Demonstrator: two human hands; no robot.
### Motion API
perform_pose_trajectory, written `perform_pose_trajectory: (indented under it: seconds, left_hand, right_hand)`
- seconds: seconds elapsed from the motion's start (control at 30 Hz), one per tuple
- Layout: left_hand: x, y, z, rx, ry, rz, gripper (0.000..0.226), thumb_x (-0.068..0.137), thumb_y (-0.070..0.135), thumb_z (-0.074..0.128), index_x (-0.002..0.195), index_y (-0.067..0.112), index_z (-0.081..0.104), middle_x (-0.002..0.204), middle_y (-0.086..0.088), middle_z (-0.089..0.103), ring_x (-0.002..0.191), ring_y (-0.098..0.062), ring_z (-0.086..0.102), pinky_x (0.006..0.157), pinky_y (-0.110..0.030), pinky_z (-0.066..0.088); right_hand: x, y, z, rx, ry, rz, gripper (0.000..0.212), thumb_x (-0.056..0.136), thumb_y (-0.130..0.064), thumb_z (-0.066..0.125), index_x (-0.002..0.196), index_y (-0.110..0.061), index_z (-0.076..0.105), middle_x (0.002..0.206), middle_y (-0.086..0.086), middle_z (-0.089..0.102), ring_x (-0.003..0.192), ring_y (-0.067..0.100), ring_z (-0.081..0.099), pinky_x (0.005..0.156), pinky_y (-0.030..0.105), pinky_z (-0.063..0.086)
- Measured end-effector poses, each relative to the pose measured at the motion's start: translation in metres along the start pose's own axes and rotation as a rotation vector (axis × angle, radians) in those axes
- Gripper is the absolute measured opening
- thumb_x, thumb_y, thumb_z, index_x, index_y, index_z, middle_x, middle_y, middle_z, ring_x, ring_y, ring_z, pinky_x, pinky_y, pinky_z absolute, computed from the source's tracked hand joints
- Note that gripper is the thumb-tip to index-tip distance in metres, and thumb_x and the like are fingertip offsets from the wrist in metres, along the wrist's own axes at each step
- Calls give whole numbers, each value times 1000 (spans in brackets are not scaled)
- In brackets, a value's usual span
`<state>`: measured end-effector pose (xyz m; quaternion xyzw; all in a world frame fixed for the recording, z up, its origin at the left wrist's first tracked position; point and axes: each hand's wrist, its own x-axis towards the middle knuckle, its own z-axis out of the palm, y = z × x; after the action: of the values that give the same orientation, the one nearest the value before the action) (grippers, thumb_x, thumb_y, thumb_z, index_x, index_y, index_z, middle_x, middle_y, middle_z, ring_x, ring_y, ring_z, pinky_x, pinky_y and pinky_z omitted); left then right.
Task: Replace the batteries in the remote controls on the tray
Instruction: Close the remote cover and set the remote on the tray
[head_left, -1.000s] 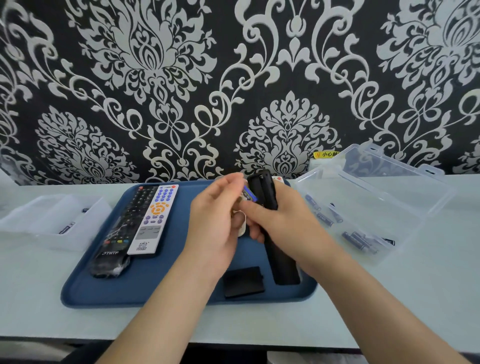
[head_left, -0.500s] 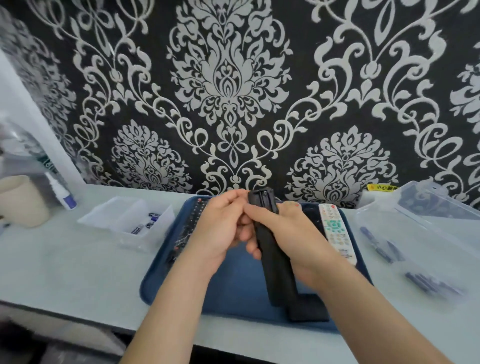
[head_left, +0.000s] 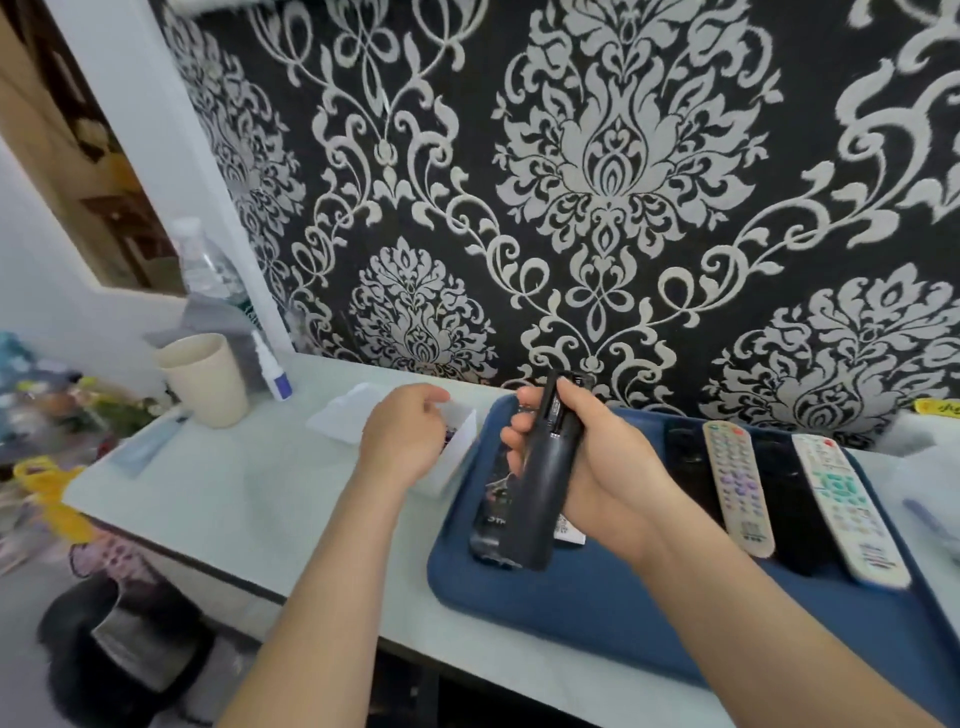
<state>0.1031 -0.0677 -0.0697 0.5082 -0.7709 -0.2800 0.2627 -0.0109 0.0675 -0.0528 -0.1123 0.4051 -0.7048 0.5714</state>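
My right hand (head_left: 597, 467) wraps the black remote (head_left: 540, 499), back up over the left end of the blue tray (head_left: 571, 597), so its open bay faces me. My left hand (head_left: 402, 441) hangs curled over the small clear box (head_left: 460, 457) beside the tray; whether it pinches a battery, I can't tell.

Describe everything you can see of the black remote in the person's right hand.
The black remote is a long, slim bar of matte, plastic-looking material, back toward the camera. Its battery compartment at the far end is uncovered; the contents are too blurred to tell. It is tilted, far end raised, near end low over the blue tray. The right hand grips its upper half, fingers curled round it.
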Motion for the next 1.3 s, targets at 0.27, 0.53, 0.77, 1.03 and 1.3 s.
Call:
perform_pose_trajectory:
  seconds: [0.27, 0.53, 0.77, 1.03, 1.3]
  left_hand:
    - [-76, 52, 25, -385, -483, 234, 8, 91, 32, 60, 97, 27, 63, 71, 8, 68, 55, -10, 63, 52, -23, 46]
    - [-87, 87, 41, -745, -449, 150, 10, 84, 12, 71, 90, 18, 67, 60, 0, 58, 54, -12, 51, 51, -23, 44]
    - [-133, 179, 94, -887, -564, 249, 24, 89, -2, 61, 110, 12, 61, 80, -8, 68, 67, -12, 69, 62, -19, 54]
    - [-166, 236, 182, -177, -543, 750, 16, 92, 20, 61, 90, 29, 74, 89, 20, 66, 83, 6, 58, 73, -15, 44]
    - [-159, 283, 234, 438, -664, 908, 14, 86, 28, 65, 99, 31, 71, 99, 12, 69, 86, -6, 56, 78, -21, 42]
  right_hand:
    - [-11, -24, -29, 276, -26, -269, 23, 103, -28, 44, 107, -13, 61, 84, 2, 62, 86, 16, 60, 84, 29, 53]
    - [-110, -95, -109, -861, -25, -221, 17, 84, 7, 67, 98, -3, 67, 90, 16, 74, 78, 21, 73, 66, 24, 59]
    - [-158, -114, -160, -1130, 114, -319, 14, 100, -15, 54, 94, -2, 53, 61, 2, 62, 47, 15, 50, 45, 22, 39]
    - [-200, -159, -254, -1265, 730, -593, 11, 94, -25, 56, 83, -24, 56, 63, -9, 71, 55, 11, 66, 61, 35, 52]
    - [-204, -161, -300, -1431, 762, -344, 14, 92, -29, 54, 79, -24, 59, 71, -8, 72, 58, 6, 58, 53, 26, 40]
